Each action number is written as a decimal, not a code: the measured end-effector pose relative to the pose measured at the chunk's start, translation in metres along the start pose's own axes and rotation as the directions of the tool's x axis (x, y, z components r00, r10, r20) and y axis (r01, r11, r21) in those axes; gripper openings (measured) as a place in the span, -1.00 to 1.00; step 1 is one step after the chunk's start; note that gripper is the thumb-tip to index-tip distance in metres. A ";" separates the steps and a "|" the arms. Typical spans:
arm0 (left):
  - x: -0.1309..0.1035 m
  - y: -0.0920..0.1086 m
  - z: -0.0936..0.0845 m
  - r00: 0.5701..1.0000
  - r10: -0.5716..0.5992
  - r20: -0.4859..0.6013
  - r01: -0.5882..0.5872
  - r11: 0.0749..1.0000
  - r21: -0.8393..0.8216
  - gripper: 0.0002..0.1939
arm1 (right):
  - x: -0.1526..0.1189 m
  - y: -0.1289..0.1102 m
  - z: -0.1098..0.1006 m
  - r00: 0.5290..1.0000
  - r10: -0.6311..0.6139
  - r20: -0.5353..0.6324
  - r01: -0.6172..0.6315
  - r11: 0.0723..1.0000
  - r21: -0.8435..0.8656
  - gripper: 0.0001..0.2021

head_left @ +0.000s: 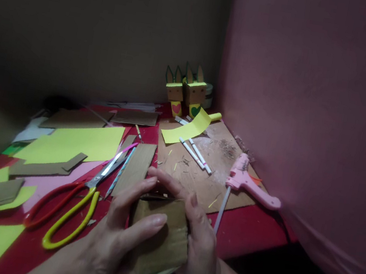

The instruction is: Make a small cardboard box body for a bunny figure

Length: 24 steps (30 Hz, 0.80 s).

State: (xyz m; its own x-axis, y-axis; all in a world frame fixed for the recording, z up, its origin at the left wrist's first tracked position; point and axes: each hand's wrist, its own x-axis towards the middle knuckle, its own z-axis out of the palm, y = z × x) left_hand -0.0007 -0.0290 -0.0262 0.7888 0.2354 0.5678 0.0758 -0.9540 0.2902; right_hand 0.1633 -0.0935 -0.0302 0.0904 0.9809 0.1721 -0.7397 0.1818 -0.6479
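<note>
Close to me, a small brown cardboard box (161, 244) is held between both hands, its top edge facing away. My left hand (119, 229) wraps its left side, with the thumb lying across the near face. On the right side, my right hand (197, 236) grips it, the thumb along the edge and the fingers reaching over the far side. The inside of the box is hidden. Left of my hands lie large scissors (91, 187) with one red and one yellow handle, blades apart. Just beyond the left fingers is a cardboard strip (136, 166).
A pink glue gun (248, 182) with a glue stick lies at the right on a cardboard sheet (192, 189). White markers (196, 155) and yellow paper (187, 130) are near it. Two cardboard figures with ears (194, 95) stand at the back. Yellow sheets (74, 143) cover the left.
</note>
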 end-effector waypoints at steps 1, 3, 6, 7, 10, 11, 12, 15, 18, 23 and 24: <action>0.000 -0.001 0.001 1.000 0.008 -0.010 -0.008 1.000 0.002 -0.30 | 0.001 0.000 0.001 1.000 0.001 -0.008 -0.001 1.000 -0.004 -0.55; -0.001 -0.003 0.002 0.999 0.014 -0.044 -0.014 1.000 0.012 -0.24 | 0.002 -0.001 0.002 1.000 0.004 -0.024 -0.004 1.000 0.004 -0.55; 0.002 -0.006 0.004 0.996 0.012 -0.091 -0.010 1.000 0.017 -0.22 | 0.002 -0.001 0.003 0.999 0.000 -0.032 0.000 1.000 0.021 -0.59; 0.002 -0.007 0.004 0.994 0.015 -0.110 -0.013 1.000 0.017 -0.23 | 0.002 -0.001 0.003 1.000 0.000 -0.029 0.001 1.000 0.023 -0.61; 0.005 -0.008 0.003 0.988 0.013 -0.154 -0.011 1.000 0.017 -0.31 | 0.002 0.000 0.002 0.999 0.019 -0.026 -0.018 0.999 0.031 -0.63; 0.005 -0.007 0.003 0.986 0.000 -0.166 0.004 1.000 0.021 -0.35 | 0.003 0.000 0.002 0.999 0.028 -0.034 -0.027 0.999 0.034 -0.64; 0.006 -0.007 0.003 0.984 -0.017 -0.176 0.022 0.999 0.028 -0.39 | 0.004 0.000 0.001 0.998 0.033 -0.049 -0.031 0.999 0.038 -0.65; 0.006 -0.006 0.003 0.982 -0.049 -0.180 0.058 0.997 0.045 -0.45 | 0.008 0.000 0.001 0.994 0.032 -0.101 -0.027 0.999 0.046 -0.69; 0.005 -0.007 -0.001 0.986 -0.065 -0.152 0.076 0.994 0.072 -0.42 | 0.016 0.000 -0.001 0.990 0.036 -0.138 -0.029 0.998 0.051 -0.70; 0.002 -0.012 -0.012 0.982 -0.062 -0.176 0.090 0.984 0.155 -0.33 | 0.034 -0.009 -0.010 0.929 0.059 -0.365 -0.062 0.998 0.004 -0.78; 0.002 -0.014 -0.015 0.981 -0.052 -0.186 0.084 0.982 0.171 -0.27 | 0.038 -0.012 -0.012 0.911 0.067 -0.406 -0.078 0.997 -0.011 -0.78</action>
State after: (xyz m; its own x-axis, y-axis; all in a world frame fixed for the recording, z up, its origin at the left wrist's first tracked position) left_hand -0.0095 -0.0129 -0.0179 0.6568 0.3147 0.6852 0.2446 -0.9485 0.2012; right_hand 0.1832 -0.0574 -0.0248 0.3039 0.9340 -0.1876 -0.7370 0.1057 -0.6675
